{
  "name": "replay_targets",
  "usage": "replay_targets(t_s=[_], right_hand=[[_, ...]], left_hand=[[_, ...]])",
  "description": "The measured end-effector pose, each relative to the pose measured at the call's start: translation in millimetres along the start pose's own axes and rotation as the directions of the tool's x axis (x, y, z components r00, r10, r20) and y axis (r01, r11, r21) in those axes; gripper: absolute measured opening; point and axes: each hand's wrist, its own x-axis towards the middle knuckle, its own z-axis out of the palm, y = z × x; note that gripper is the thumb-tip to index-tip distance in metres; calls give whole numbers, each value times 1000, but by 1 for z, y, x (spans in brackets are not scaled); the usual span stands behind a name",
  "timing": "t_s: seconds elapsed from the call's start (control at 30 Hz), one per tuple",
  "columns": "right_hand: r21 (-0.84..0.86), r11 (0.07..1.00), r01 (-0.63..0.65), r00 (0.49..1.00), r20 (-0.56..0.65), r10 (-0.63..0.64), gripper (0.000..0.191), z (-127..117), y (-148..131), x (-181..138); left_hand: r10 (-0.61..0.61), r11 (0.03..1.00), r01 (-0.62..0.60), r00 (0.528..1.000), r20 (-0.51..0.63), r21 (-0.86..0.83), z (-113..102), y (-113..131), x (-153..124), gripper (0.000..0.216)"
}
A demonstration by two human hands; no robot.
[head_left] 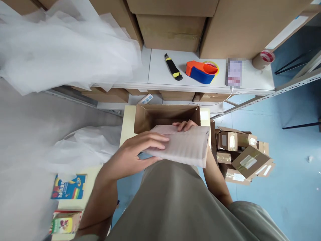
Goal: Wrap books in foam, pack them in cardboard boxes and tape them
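Observation:
A flat, book-shaped bundle wrapped in white foam sheet (182,147) is held in front of my body. My left hand (140,150) grips its left end, fingers lying on top and thumb along the near edge. My right hand (185,125) reaches from beneath, its fingertips curled over the far edge; the rest of that hand is hidden by the bundle. What lies inside the foam cannot be made out. Just beyond it stands an open cardboard box (142,119) on a pale yellow stand (127,122); the bundle overlaps its near rim in view.
On the white shelf (156,72) lie a utility knife (173,67), an orange and blue tape dispenser (202,72), a blurred phone-like item (234,73) and a tape roll (263,59). Foam sheets (65,50) hang at left. Cardboard boxes (247,157) pile at right; books (69,186) lie lower left.

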Motion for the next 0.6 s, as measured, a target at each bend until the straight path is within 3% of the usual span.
replay_targets(t_s=[0.27, 0.43, 0.53, 0.6], right_hand=[[-10, 998, 69, 996, 65, -68, 74, 3, 11, 8], [-56, 998, 42, 999, -13, -43, 62, 12, -1, 12], [-101, 995, 14, 996, -89, -23, 47, 13, -2, 14], [-171, 984, -43, 978, -210, 7, 55, 8, 3, 15]], left_hand=[[-22, 997, 14, 994, 109, 71, -4, -3, -7, 37], [-62, 996, 61, 998, 19, 69, -3, -16, -6, 40], [-84, 987, 88, 996, -34, 136, -12, -34, 11, 37], [-97, 979, 110, 992, -79, 169, -20, -53, 31, 35]])
